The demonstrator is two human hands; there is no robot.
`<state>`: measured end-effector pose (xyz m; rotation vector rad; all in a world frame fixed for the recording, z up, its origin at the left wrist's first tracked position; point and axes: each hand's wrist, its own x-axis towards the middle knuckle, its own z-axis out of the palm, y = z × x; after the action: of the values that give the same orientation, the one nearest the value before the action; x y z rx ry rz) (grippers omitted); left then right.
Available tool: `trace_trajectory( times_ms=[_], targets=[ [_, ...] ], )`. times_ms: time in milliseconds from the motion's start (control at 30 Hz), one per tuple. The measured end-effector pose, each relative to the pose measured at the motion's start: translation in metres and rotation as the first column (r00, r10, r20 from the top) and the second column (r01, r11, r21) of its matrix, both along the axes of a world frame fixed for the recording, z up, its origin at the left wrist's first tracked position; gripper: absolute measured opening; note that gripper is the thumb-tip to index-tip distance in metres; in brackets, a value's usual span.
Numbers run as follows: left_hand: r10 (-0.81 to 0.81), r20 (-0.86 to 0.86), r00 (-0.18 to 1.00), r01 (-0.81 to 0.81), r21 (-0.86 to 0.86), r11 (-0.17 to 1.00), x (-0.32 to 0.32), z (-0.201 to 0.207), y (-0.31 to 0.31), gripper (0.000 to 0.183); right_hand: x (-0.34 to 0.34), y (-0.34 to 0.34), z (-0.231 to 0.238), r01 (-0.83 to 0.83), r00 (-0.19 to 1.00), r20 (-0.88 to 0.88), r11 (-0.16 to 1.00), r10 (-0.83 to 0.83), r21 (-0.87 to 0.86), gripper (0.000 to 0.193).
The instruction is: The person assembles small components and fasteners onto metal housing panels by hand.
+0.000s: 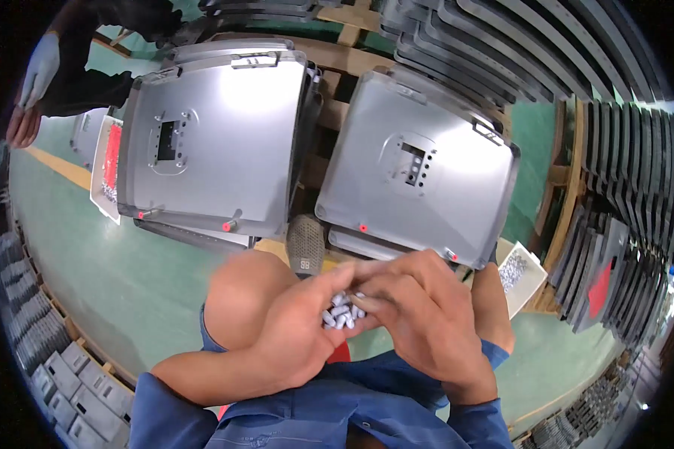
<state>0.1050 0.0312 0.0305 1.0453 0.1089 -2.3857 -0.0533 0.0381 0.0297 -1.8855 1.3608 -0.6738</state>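
Cylinders (341, 313), small and grey, are best kept deep in the cupped left hand (301, 323), parted there by the curled right hand (429, 314), whose pinch cannot be confirmed.

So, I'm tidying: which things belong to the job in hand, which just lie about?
Likely in use:
small grey cylinders in the cupped left hand
flat silver metal panels with red-tipped posts
white rectangular bins of small pieces

Likely lying about:
dark grey stacked panels at right
light grey rectangular parts, lower left
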Motion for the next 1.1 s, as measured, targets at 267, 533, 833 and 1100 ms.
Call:
trace_trajectory(
  times_ms=[267, 533, 833, 1100],
  targets=[
    [-0.103, 0.012, 0.995, 0.102, 0.076, 0.992, 0.0, -0.005, -0.012, 0.044, -0.041, -0.084, -0.032, 0.512, 0.812, 0.143, 0.809, -0.565, 0.288, 0.016],
    [-0.273, -0.031, 0.961, 0.275, 0.074, 0.959, 0.003, 0.0, -0.022, 0.052, -0.091, -0.199, -0.201, 0.536, 0.844, -0.005, 0.844, -0.536, -0.015, 0.019],
    [-0.113, -0.135, 0.984, 0.136, 0.177, 0.975, 0.004, -0.008, -0.03, 0.042, -0.093, -0.223, -0.267, 0.331, 0.868, -0.305, 0.915, -0.391, -0.231, 0.017],
    [-0.126, -0.118, 0.985, 0.146, 0.184, 0.972, 0.007, -0.007, -0.028, 0.039, -0.088, -0.232, -0.273, 0.272, 0.811, -0.485, 0.945, -0.326, -0.18, 0.017]
  ],
)
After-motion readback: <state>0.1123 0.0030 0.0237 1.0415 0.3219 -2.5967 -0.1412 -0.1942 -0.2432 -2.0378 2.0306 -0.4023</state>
